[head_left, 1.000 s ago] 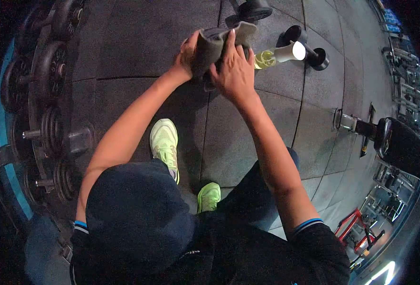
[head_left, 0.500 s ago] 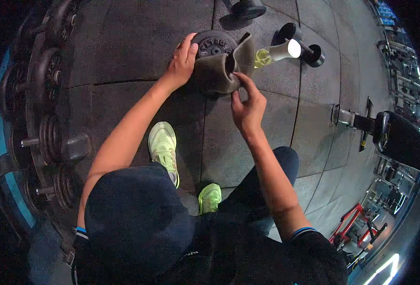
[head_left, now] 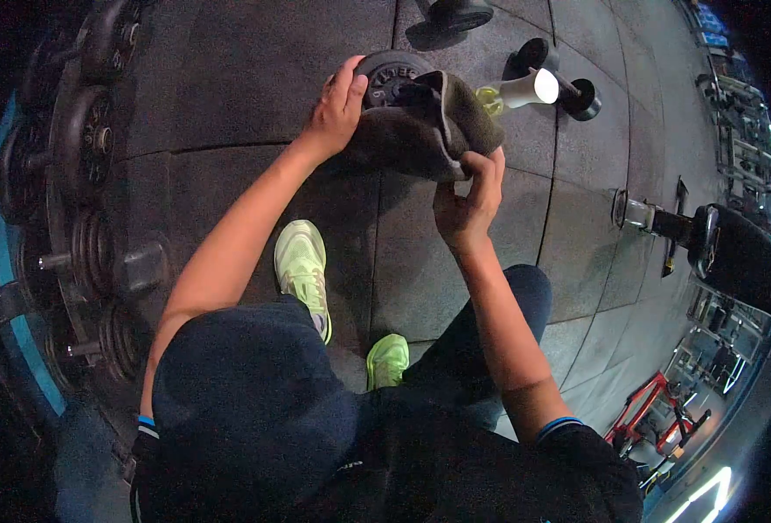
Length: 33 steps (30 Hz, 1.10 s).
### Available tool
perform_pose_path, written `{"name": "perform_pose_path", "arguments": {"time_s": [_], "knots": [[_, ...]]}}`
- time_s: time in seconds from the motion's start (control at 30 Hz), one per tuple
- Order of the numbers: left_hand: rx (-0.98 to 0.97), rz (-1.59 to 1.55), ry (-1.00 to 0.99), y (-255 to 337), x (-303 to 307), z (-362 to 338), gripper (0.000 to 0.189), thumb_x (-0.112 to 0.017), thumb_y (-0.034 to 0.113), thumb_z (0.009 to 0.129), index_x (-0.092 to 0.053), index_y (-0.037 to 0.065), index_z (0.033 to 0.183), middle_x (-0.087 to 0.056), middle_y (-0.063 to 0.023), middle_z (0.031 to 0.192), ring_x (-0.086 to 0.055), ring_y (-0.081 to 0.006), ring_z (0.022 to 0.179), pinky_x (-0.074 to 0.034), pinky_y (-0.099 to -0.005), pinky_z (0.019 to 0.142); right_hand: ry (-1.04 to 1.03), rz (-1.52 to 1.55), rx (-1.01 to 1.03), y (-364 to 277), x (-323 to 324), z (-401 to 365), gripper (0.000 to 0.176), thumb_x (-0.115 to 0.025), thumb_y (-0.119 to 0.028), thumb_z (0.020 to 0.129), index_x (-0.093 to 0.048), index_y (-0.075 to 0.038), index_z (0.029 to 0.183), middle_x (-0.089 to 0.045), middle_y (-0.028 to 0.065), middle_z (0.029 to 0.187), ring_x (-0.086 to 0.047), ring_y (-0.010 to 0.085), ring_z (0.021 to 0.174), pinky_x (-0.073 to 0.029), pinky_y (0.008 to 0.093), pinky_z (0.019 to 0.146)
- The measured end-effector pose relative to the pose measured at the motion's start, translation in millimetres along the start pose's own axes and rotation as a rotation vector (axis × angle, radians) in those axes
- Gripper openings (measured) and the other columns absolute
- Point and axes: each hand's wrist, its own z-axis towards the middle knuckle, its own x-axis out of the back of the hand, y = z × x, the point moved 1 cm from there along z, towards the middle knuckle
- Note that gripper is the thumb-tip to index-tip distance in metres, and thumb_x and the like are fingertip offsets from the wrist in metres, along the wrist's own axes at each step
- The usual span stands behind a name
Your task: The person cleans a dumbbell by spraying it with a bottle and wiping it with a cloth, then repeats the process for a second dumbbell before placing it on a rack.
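While the weight plate [head_left: 390, 65], near the far edge of the floor [head_left: 255, 78], is held by the half-curled left hand [head_left: 338, 100], the cloth [head_left: 429, 131] is now pulled off its face by the right hand [head_left: 468, 196], pinched shut on it.

Raised lettering runs along the rim of the weight plate [head_left: 392, 68], just above the cloth [head_left: 429, 131] draped over it, too blurred to read; nothing else legible.
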Motion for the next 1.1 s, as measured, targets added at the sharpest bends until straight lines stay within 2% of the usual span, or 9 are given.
{"name": "perform_pose_path", "arguments": {"time_s": [0.13,0.17,0.27,0.47,0.53,0.73,0.9,1.03,1.1], "knots": [[0.047,0.015,-0.062,1,3,1,0.055,-0.032,0.044,0.11,-0.041,0.005,0.148,-0.053,-0.0238,0.143,-0.049,-0.0382,0.136,-0.037,-0.0422,0.113,-0.057,0.115,-0.16,9,-14,8,0.048,-0.056,0.002,0.075,-0.048,-0.001,0.122,-0.057,0.0228,0.108,-0.059,0.0428,0.099,-0.048,0.0387,0.09],[0.022,-0.002,-0.038,1,2,0,0.051,-0.036,0.04,0.109,-0.042,0.005,0.146,-0.055,-0.0252,0.139,-0.051,-0.0408,0.132,-0.039,-0.0441,0.11,-0.067,0.106,-0.172,12,-24,12,0.052,-0.056,0.001,0.079,-0.046,0.001,0.13,-0.058,0.0244,0.109,-0.058,0.0446,0.101,-0.046,0.04,0.097],[-0.057,0.031,-0.026,0,2,1,0.046,-0.049,0.03,0.104,-0.045,0.004,0.142,-0.058,-0.0272,0.131,-0.054,-0.0453,0.125,-0.044,-0.0475,0.105,-0.211,0.037,-0.177,12,-59,41,0.06,-0.07,-0.013,0.082,-0.048,0.003,0.136,-0.057,0.0245,0.121,-0.055,0.0442,0.114,-0.036,0.0526,0.11],[-0.118,0.064,-0.082,-15,-2,-3,0.062,-0.066,0.021,0.092,-0.04,0.009,0.147,-0.054,-0.0218,0.14,-0.052,-0.0407,0.131,-0.045,-0.045,0.108,-0.375,-0.113,0.097,2,-67,48,0.072,-0.072,-0.036,0.089,-0.043,-0.002,0.145,-0.064,0.021,0.115,-0.061,0.0362,0.112,-0.039,0.0461,0.109],[-0.044,0.273,-0.12,-13,1,-1,0.064,-0.067,0.023,0.092,-0.039,0.012,0.148,-0.053,-0.0196,0.142,-0.051,-0.0392,0.133,-0.045,-0.0441,0.11,-0.347,-0.121,0.112,17,-55,49,0.075,-0.076,-0.037,0.086,-0.044,-0.002,0.144,-0.066,0.0186,0.114,-0.062,0.0342,0.113,-0.04,0.0446,0.108],[0.07,0.117,-0.097,0,-2,5,0.067,-0.07,0.026,0.09,-0.04,0.012,0.148,-0.055,-0.0181,0.14,-0.052,-0.0375,0.131,-0.047,-0.0452,0.108,-0.414,-0.207,0.074,19,-40,57,0.079,-0.079,-0.036,0.084,-0.043,-0.004,0.146,-0.066,0.019,0.115,-0.061,0.0334,0.111,-0.042,0.0429,0.104],[-0.187,0.316,-0.076,-4,-1,1,0.06,-0.067,0.026,0.092,-0.042,0.011,0.145,-0.061,-0.0192,0.132,-0.058,-0.0365,0.124,-0.049,-0.0454,0.104,-0.453,-0.054,0.27,28,-62,58,0.075,-0.071,-0.033,0.09,-0.038,0.0,0.149,-0.061,0.0215,0.122,-0.058,0.0366,0.114,-0.039,0.0445,0.109],[-0.048,-0.024,-0.077,29,8,-2,0.049,-0.059,0.026,0.099,-0.045,0.01,0.143,-0.062,-0.0214,0.129,-0.058,-0.0393,0.123,-0.047,-0.0455,0.103,-0.465,-0.098,0.035,26,-43,37,0.081,-0.071,-0.031,0.091,-0.03,0.004,0.152,-0.055,0.026,0.132,-0.055,0.0419,0.123,-0.037,0.0488,0.112],[0.012,-0.051,-0.077,5,4,-1,0.049,-0.054,0.022,0.103,-0.04,0.008,0.148,-0.06,-0.0212,0.134,-0.057,-0.0336,0.127,-0.044,-0.0414,0.106,-0.438,-0.095,-0.027,17,-40,12,0.087,-0.074,-0.028,0.089,-0.025,0.004,0.154,-0.052,0.0273,0.138,-0.053,0.0425,0.128,-0.037,0.0479,0.114]]}}
